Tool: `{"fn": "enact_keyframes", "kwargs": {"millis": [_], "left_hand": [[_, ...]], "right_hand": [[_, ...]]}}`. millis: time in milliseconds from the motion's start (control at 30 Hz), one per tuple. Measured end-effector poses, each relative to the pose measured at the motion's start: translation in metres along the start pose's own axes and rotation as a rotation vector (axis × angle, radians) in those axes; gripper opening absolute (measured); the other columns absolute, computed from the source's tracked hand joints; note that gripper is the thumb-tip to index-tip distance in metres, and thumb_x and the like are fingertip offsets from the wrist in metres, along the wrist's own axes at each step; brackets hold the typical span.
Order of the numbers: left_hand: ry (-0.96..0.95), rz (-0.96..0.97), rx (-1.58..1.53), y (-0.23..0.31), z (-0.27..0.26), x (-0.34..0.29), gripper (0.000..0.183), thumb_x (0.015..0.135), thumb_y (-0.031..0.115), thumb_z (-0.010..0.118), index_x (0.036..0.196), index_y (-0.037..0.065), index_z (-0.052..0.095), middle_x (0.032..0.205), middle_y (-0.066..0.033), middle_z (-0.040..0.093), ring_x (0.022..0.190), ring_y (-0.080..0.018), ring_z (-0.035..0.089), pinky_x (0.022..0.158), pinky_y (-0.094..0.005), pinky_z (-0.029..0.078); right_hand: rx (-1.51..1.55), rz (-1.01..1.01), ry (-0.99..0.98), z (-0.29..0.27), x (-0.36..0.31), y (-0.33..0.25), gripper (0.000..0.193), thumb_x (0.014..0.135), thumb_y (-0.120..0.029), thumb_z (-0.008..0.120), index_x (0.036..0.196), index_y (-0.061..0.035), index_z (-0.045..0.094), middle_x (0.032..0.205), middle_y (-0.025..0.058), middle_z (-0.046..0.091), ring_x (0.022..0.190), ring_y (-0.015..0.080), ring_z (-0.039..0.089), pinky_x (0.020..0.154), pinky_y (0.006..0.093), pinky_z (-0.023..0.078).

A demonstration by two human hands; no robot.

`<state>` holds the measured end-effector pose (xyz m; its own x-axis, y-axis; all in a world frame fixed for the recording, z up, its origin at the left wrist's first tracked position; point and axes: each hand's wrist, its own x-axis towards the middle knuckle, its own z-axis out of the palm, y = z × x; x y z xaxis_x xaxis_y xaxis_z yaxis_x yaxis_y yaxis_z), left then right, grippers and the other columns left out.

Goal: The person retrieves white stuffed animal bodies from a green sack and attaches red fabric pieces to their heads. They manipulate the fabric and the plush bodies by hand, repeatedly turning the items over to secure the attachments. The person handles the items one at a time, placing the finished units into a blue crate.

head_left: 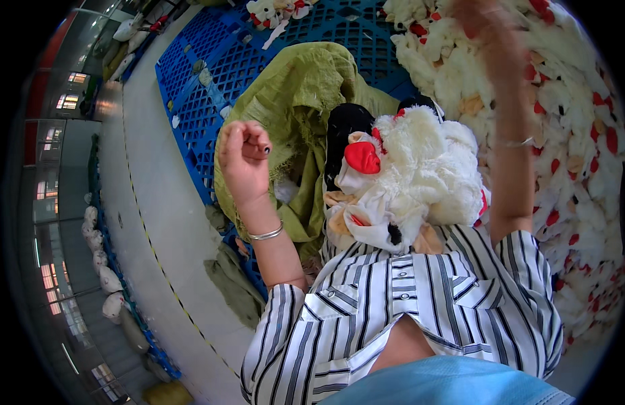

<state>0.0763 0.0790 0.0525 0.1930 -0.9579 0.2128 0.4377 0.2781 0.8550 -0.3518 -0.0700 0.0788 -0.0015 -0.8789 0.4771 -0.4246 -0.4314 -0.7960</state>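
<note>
My left hand is raised over the green woven sack, its fingers curled in. A tiny dark round spot shows at its fingertips; I cannot make out what it is. My right hand reaches to the far edge of the view, over a big heap of white plush pieces, and motion smears its fingers. On my lap lies a pile of fluffy white plush skins with red, beige and black parts. A red piece stands out on its left side.
Blue plastic pallets lie beyond the sack, with a few more plush pieces on them. Greyish-green cloth lies on the floor at my left. White bundles line the far left wall.
</note>
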Motion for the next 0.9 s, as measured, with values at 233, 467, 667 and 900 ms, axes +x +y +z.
{"fn": "enact_keyframes", "kwargs": {"millis": [233, 467, 667, 900], "left_hand": [[-0.087, -0.050, 0.004, -0.007, 0.004, 0.001, 0.015, 0.099, 0.019, 0.054, 0.101, 0.005, 0.060, 0.089, -0.0087, 0.064, 0.073, -0.0160, 0.058, 0.067, -0.0291, 0.046], [-0.088, -0.120, -0.005, -0.014, -0.010, -0.009, 0.014, 0.099, 0.015, 0.053, 0.100, 0.003, 0.061, 0.090, -0.0098, 0.067, 0.074, -0.0149, 0.060, 0.068, -0.0256, 0.048], [-0.343, -0.297, 0.105, -0.037, 0.000, -0.023, 0.033, 0.095, 0.023, 0.061, 0.121, 0.004, 0.054, 0.111, -0.0100, 0.066, 0.095, -0.0164, 0.063, 0.085, -0.0283, 0.049], [-0.552, -0.355, 0.130, -0.045, 0.034, -0.038, 0.100, 0.064, 0.042, 0.081, 0.143, 0.004, 0.033, 0.137, -0.0125, 0.051, 0.121, -0.0235, 0.054, 0.100, -0.0365, 0.044]], "right_hand": [[0.126, 0.003, -1.352, 0.157, -0.195, -0.061, 0.033, 0.093, -0.027, 0.061, 0.115, -0.0029, 0.065, 0.104, 0.0166, 0.069, 0.097, 0.0259, 0.066, 0.089, 0.0377, 0.051], [0.353, 0.137, -1.102, 0.151, -0.175, -0.082, 0.027, 0.097, -0.021, 0.054, 0.088, 0.0009, 0.067, 0.074, 0.0107, 0.065, 0.064, 0.0176, 0.060, 0.062, 0.0359, 0.050], [0.810, 0.144, -0.196, 0.122, -0.102, -0.124, 0.023, 0.095, -0.017, 0.057, 0.084, 0.0000, 0.068, 0.075, -0.0003, 0.064, 0.065, 0.0027, 0.054, 0.056, 0.0197, 0.043], [0.868, -0.272, 0.115, 0.118, -0.083, -0.162, 0.014, 0.097, -0.009, 0.057, 0.086, -0.0004, 0.061, 0.075, -0.0015, 0.061, 0.068, 0.0036, 0.052, 0.061, 0.0198, 0.044]]}}
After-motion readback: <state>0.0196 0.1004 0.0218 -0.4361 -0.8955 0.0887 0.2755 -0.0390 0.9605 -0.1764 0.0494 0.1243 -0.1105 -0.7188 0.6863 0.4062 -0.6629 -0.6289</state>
